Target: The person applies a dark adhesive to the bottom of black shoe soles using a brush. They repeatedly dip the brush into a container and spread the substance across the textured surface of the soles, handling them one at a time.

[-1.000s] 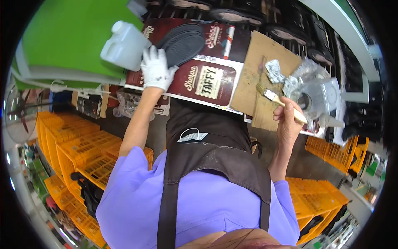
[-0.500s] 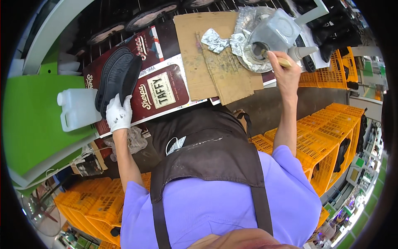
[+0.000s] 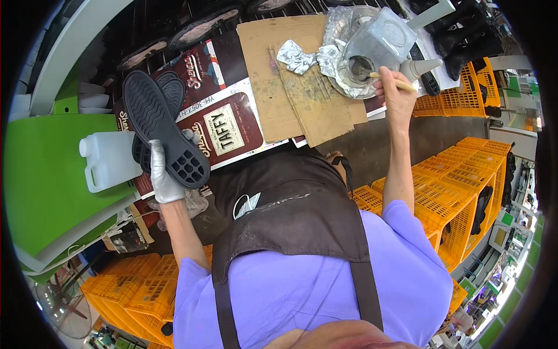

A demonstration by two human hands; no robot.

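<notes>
- Lifted since half a second ago: the black shoe sole (image 3: 156,119) is now up off the printed boxes (image 3: 250,110), tread toward my eyes, while my right hand (image 3: 398,100) has stayed by the cup (image 3: 351,65).
- Gloved, my left hand (image 3: 165,181) pinches the sole, thumb along one edge, fingertips curled round the other.
- Bare, my right fingers pinch the brush (image 3: 402,85) by its handle, its bristle end reaching into the cup.
- Picking up looks done for this sole; its far face is hidden, so I can't tell whether anything is brushed on there.
- Another sole (image 3: 172,88) lies behind it, not yet in hand.
- Farther out, a white jug (image 3: 113,160) stands left, stained cardboard (image 3: 322,113) lies between my hands, and a squeeze bottle (image 3: 419,68) sits past the cup.
</notes>
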